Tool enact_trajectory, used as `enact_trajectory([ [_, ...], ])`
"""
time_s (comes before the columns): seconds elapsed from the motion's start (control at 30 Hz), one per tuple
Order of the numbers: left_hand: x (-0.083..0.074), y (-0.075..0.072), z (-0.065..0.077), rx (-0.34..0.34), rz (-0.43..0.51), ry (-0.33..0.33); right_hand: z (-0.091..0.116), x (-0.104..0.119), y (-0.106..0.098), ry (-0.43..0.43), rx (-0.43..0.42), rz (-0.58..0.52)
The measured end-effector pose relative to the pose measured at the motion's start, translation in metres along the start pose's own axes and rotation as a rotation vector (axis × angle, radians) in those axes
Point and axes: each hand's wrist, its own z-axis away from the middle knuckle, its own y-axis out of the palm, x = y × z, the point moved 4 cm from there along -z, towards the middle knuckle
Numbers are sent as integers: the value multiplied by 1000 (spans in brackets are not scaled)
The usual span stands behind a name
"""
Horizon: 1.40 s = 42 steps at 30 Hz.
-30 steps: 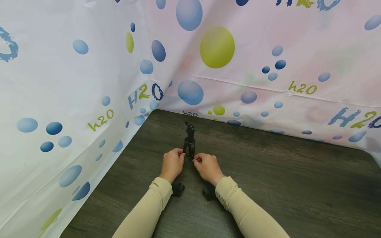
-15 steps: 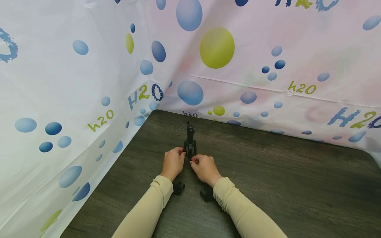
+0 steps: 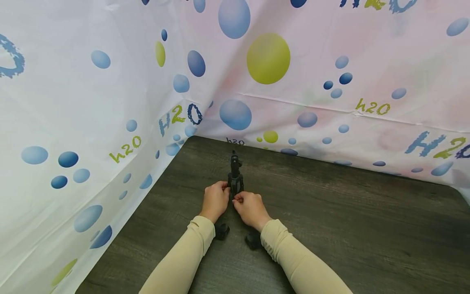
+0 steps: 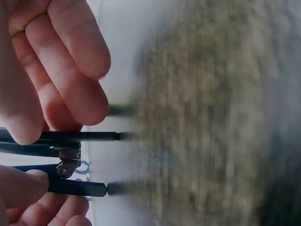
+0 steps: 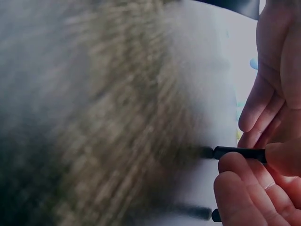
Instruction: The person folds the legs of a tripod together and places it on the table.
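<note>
A small black tripod (image 3: 235,163) stands on the dark table, its slim head pointing up and away. My left hand (image 3: 216,201) holds the tripod's lower part at its left side. In the left wrist view, the thumb and fingers (image 4: 70,42) are round a black leg (image 4: 77,187) near a metal hinge. My right hand (image 3: 251,209) pinches the foot of the tripod on the near right. The right wrist view shows a leg (image 5: 241,153) between thumb and fingers. Both hands partly cover the legs.
The table (image 3: 330,212) has a dark wood-grain top. A white sheet (image 3: 312,61) printed with bubbles and "H2O" hangs behind it and along the left. Black wrist cameras (image 3: 222,232) sit under both wrists.
The right hand has shifted slightly left along the tripod's base, nearer the left hand. The tripod has turned a little, and its top tip has swung right. The left hand has barely moved.
</note>
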Motion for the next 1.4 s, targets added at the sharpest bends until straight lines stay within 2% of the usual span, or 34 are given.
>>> enact_trajectory([
  [0.13,0,-4,0,31,19,-4,0,-3,-1,12,33,-20],
  [0.23,-5,-15,-2,35,30,20,0,-8,-8,33,33,-23],
  [0.33,-17,-35,-3,-22,49,82,-2,-15,-18,58,-5,-14],
  [0.43,-35,-55,-3,-100,82,173,-5,-21,-26,78,-33,-9],
  [0.53,-56,-69,-1,-146,114,253,-9,-25,-32,82,-43,-4],
  [0.6,-67,-74,0,-153,129,285,-10,-26,-35,82,-49,-2],
  [0.77,-85,-79,1,-139,165,286,-14,-26,-37,65,-63,-2],
  [0.9,-93,-79,0,-159,134,303,-15,-24,-36,41,-59,-20],
  [1.1,-92,-76,-3,-207,73,323,-17,-22,-29,32,-56,-22],
  [1.4,-92,-73,-3,-213,78,322,-20,-25,-22,73,-68,14],
])
